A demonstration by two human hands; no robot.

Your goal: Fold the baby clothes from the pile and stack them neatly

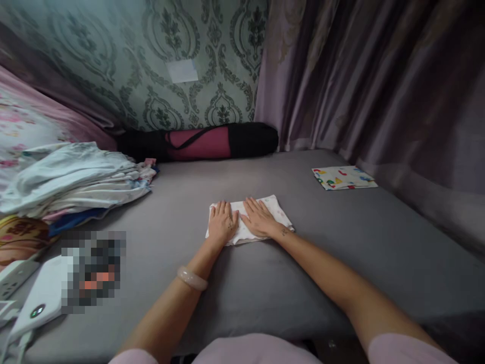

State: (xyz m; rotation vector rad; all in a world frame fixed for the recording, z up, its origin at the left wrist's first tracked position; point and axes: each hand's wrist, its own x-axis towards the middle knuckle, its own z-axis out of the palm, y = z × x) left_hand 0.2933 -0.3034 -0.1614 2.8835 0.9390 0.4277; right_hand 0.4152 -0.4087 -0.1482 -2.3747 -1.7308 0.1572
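A folded white cloth with a faint print lies flat on the grey sheet in front of me. My left hand presses flat on its left part, fingers spread and pointing away. My right hand rests flat on the middle of the cloth, its fingers angled to the upper left. Both palms are down, with the thumbs pointing toward each other. Neither hand grips the cloth.
Piled clothes lie at the left. A folded colourful printed cloth is at the right. A black and maroon bag lies by the wall. A white power bank and a power strip are at the lower left.
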